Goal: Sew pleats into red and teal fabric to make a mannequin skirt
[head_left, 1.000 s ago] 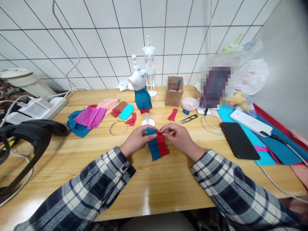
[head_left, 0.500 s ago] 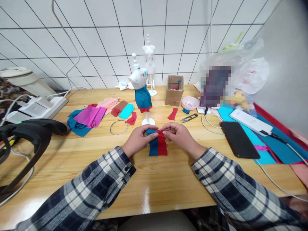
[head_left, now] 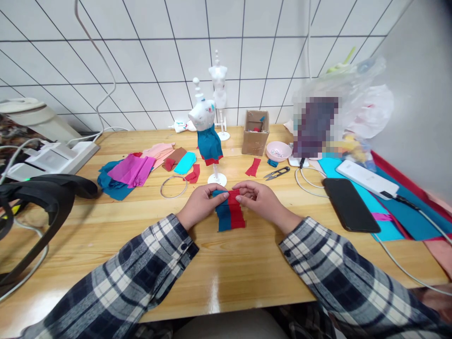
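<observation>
Between my hands hangs a small piece of crepe paper (head_left: 230, 212), teal on its left half and red on its right, its lower edge near the tabletop. My left hand (head_left: 203, 201) pinches the teal upper corner between thumb and fingers. At the red upper edge, my right hand (head_left: 259, 200) has thumb and forefinger pressed together on the paper. Just beyond them stands a small white dress form (head_left: 203, 115) wearing a teal skirt (head_left: 210, 143) with a red hem. Whether the two colours are one joined piece or overlapped, I cannot tell.
Behind are a second mannequin (head_left: 219, 84), a cardboard box (head_left: 254, 134) and a pink bowl (head_left: 278, 150). Thread snips (head_left: 277, 173) and red scraps (head_left: 253, 167) lie to the right, near a black phone (head_left: 351, 205). Leftward are a metal ring (head_left: 173, 196), magenta paper (head_left: 132, 170) and a black headset (head_left: 45, 188).
The paper's top edge has shifted slightly within my fingers, and the right fingertips sit a little further left and lower. Both hands still hold it in nearly the same place.
</observation>
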Demonstrator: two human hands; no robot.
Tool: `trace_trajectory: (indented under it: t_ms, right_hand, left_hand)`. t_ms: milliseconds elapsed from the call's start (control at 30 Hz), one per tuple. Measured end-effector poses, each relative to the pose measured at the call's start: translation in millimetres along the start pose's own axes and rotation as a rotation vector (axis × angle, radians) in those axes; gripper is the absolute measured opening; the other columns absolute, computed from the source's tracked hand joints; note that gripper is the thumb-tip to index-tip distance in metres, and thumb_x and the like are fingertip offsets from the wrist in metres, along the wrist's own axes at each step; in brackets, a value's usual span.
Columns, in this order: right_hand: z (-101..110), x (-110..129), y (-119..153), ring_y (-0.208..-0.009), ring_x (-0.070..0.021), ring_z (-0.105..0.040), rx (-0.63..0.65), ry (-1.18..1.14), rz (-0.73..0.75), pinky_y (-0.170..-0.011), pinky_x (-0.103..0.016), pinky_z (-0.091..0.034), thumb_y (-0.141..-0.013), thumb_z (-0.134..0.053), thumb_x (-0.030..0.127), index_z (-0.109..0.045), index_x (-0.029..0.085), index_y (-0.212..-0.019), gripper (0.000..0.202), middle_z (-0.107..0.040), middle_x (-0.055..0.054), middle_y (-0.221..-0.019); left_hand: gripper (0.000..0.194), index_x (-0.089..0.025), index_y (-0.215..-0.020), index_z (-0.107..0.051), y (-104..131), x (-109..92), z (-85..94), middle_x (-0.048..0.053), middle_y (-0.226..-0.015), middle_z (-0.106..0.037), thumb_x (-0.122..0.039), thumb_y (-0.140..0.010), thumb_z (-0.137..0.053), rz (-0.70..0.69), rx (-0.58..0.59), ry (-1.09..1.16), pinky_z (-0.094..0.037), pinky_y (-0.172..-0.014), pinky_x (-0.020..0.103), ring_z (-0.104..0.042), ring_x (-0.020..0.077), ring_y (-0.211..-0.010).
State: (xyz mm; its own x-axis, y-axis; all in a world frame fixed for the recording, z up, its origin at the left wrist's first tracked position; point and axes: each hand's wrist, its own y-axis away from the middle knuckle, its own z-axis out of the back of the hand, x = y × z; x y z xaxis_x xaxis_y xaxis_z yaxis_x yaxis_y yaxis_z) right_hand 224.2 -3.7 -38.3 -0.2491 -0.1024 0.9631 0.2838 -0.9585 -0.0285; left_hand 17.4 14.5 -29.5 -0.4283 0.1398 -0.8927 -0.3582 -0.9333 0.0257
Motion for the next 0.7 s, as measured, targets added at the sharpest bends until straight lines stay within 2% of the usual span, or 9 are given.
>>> trace_trajectory:
  t_ms: [100, 200, 300, 400, 467, 567, 633, 700]
  right_hand:
    - [-1.2, 0.9, 0.5, -0.063, -0.0112, -0.056, 0.0, -0.005, 0.016, -0.059, -0.025, -0.047, -0.079, -0.066, 0.035, -0.066, 0.018, -0.108, 0.034, -0.067, -0.002, -0.083]
    - [-1.8, -1.0, -0.3, -0.064, -0.0122, -0.058, -0.031, 0.026, 0.005, -0.06, -0.025, -0.048, -0.079, -0.065, 0.034, -0.067, 0.019, -0.099, 0.025, -0.067, -0.002, -0.078]
    - [-2.3, -3.6, -1.5, -0.061, -0.0125, -0.058, -0.049, 0.002, -0.029, -0.058, -0.026, -0.05, -0.08, -0.063, 0.035, -0.066, 0.019, -0.089, 0.019, -0.066, -0.001, -0.073]
    - [-2.3, -4.0, -2.6, -0.058, -0.0116, -0.056, -0.058, -0.067, -0.057, -0.054, -0.025, -0.05, -0.08, -0.062, 0.036, -0.064, 0.019, -0.087, 0.018, -0.065, 0.0, -0.072]
    - [-1.5, -2.8, -3.2, -0.057, -0.0112, -0.056, -0.077, -0.076, -0.055, -0.052, -0.024, -0.049, -0.079, -0.063, 0.037, -0.064, 0.019, -0.087, 0.019, -0.064, 0.0, -0.072]
    - [0.5, 0.4, -3.7, -0.054, -0.0105, -0.056, -0.085, -0.151, -0.09, -0.051, -0.024, -0.05, -0.076, -0.066, 0.038, -0.061, 0.019, -0.085, 0.021, -0.062, 0.002, -0.068]
    - [1.5, 2.9, -3.7, -0.05, -0.0098, -0.056, -0.049, -0.254, -0.161, -0.049, -0.023, -0.05, -0.076, -0.066, 0.038, -0.059, 0.019, -0.083, 0.022, -0.059, 0.004, -0.062]
    - [1.9, 4.9, -3.4, -0.047, -0.0092, -0.055, -0.01, -0.305, -0.223, -0.047, -0.021, -0.049, -0.075, -0.067, 0.037, -0.057, 0.019, -0.082, 0.021, -0.057, 0.006, -0.056]
  left_hand:
    - [0.039, -0.015, -0.091, -0.068, 0.3, 1.0, -1.1, 0.003, -0.084, -0.071, -0.051, -0.079, -0.063, 0.015, -0.034, 0.008, -0.047, -0.07, 0.027, -0.061, 0.0163, -0.073]
    - [0.038, -0.015, -0.091, -0.068, 0.7, 1.8, -2.4, 0.003, -0.084, -0.07, -0.051, -0.079, -0.064, 0.003, -0.042, -0.007, -0.048, -0.069, 0.027, -0.061, 0.0165, -0.073]
    - [0.036, -0.016, -0.091, -0.069, 1.1, 2.2, -2.9, 0.004, -0.088, -0.072, -0.049, -0.08, -0.065, -0.029, -0.023, -0.024, -0.049, -0.072, 0.028, -0.063, 0.0182, -0.079]
    - [0.035, -0.015, -0.094, -0.069, 1.7, 2.3, -2.7, 0.006, -0.094, -0.072, -0.047, -0.08, -0.067, -0.048, -0.02, 0.013, -0.05, -0.077, 0.03, -0.065, 0.0203, -0.087]
    - [0.038, -0.015, -0.102, -0.067, 2.6, 1.8, -2.7, 0.007, -0.097, -0.072, -0.046, -0.079, -0.067, -0.043, -0.009, 0.09, -0.051, -0.078, 0.031, -0.066, 0.0207, -0.088]
    - [0.059, -0.017, -0.128, -0.053, 4.6, -0.5, -3.4, 0.009, -0.107, -0.07, -0.04, -0.077, -0.071, -0.091, 0.031, 0.191, -0.053, -0.083, 0.032, -0.067, 0.0214, -0.096]
    - [0.067, -0.019, -0.136, -0.047, 6.0, -2.3, -4.3, 0.01, -0.117, -0.068, -0.034, -0.076, -0.073, -0.156, 0.009, 0.116, -0.051, -0.09, 0.034, -0.065, 0.0224, -0.106]
    - [0.054, -0.019, -0.129, -0.055, 7.0, -3.6, -5.0, 0.01, -0.12, -0.067, -0.031, -0.078, -0.07, -0.197, -0.037, -0.054, -0.049, -0.095, 0.035, -0.064, 0.0227, -0.11]
